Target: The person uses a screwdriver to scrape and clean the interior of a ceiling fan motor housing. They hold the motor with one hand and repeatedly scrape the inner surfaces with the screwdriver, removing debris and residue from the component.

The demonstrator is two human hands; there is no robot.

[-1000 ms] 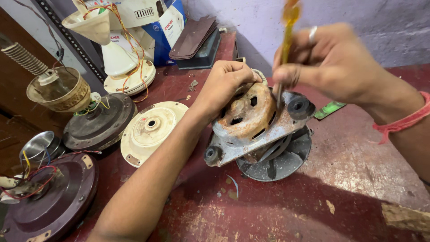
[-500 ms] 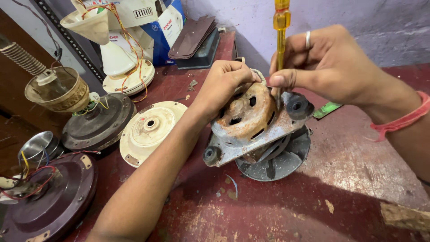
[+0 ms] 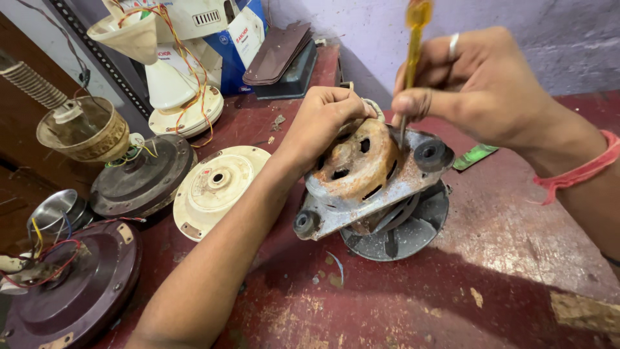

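Our right hand [image 3: 491, 84] is closed around a screwdriver [image 3: 413, 58] with a yellow see-through handle, thumb and fingers pinching the shaft low down. The screwdriver stands nearly upright, handle at the top edge of view, tip down on the top of the motor [image 3: 368, 181], just beside a black rubber mount [image 3: 429, 155]. We can't tell whether the tip sits in a screw. There is a ring on one finger and a red band [image 3: 581, 171] at that wrist.

Our left hand [image 3: 323, 123] is clamped over the far upper edge of the motor, fingers curled over the rim, palm on the rusty end cap.

The motor lies tilted on the red worn bench [image 3: 452, 304], near the middle. It has a rusty domed cap with slots and a grey bracket across it with a black mount at each end. A dark grey vented part [image 3: 400, 236] is underneath, touching the bench.

Left of the motor is a cream round cover [image 3: 216, 187], lying flat, well clear of our forearm. Further left are a dark fan motor [image 3: 139, 181] with loose wires and a maroon fan housing [image 3: 71, 284] at the near-left corner. At the back stand a cream fan base [image 3: 181, 97] with red and yellow wires and a blue box [image 3: 242, 39]. A green scrap [image 3: 475, 156] lies on the bench right of the motor.
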